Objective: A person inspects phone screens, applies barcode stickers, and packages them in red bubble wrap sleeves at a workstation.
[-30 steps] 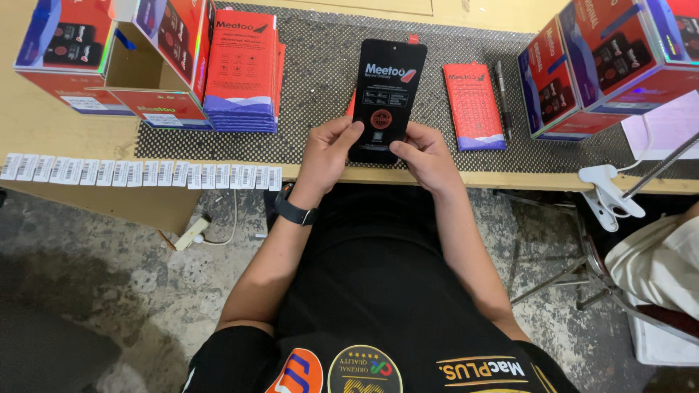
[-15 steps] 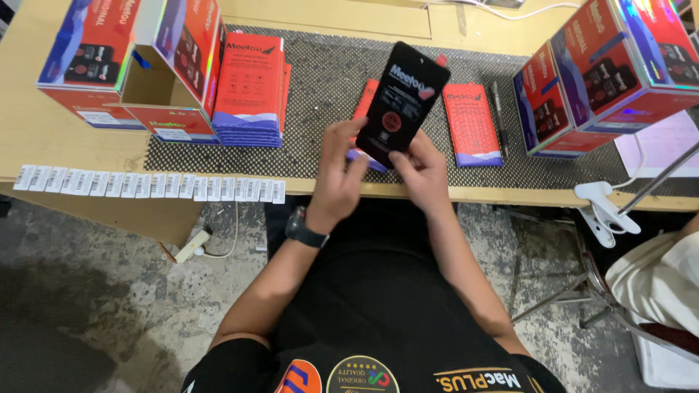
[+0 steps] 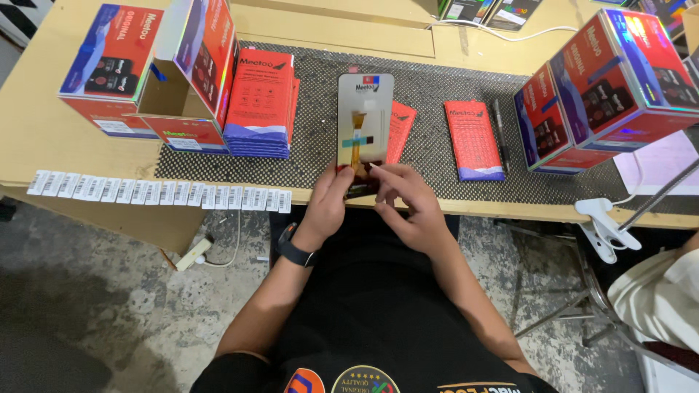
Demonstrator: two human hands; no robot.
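pinching the lower end of a phone screen panel (image 3: 364, 120) between them, the left hand (image 3: 328, 204) and right hand (image 3: 404, 200) are holding it above the desk's (image 3: 44, 138) near edge; the fingers are hiding its bottom, and it is covering part of a red packet (image 3: 399, 131)

Wooden table (image 3: 44, 138), black mesh mat (image 3: 429, 153), barcode label strip (image 3: 160, 193)

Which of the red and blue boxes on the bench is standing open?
The open box is the second from the left, beside the stack of red booklets: its brown inside shows. The far-left box and right-hand boxes are shut.
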